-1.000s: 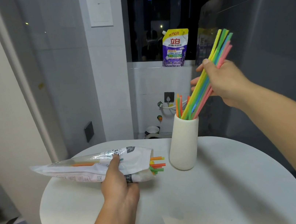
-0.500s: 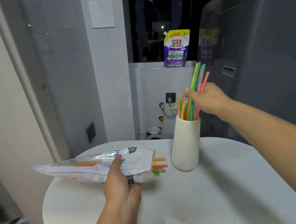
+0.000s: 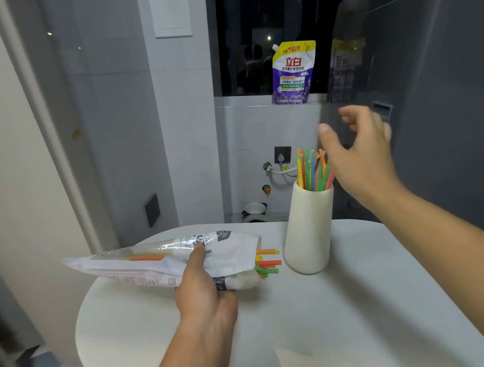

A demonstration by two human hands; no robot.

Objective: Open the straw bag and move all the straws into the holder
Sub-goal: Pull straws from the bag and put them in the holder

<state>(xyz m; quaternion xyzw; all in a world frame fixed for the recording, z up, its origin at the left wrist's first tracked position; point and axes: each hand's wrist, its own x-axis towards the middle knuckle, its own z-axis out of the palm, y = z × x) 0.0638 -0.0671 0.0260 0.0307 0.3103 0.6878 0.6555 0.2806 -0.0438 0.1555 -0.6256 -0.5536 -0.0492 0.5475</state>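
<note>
White round tabletop: the left hand grips the straw bag, with straw ends poking out just right of its fingers. Further right, the holder full of straws stands just left of the right hand, which is spread and empty.

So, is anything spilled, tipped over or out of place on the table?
Nothing stands out. The holder stands upright on the table with its straws inside, none lying loose. A few straw ends poke out of the open bag, which the left hand grips. The right hand is open near the holder.
</note>
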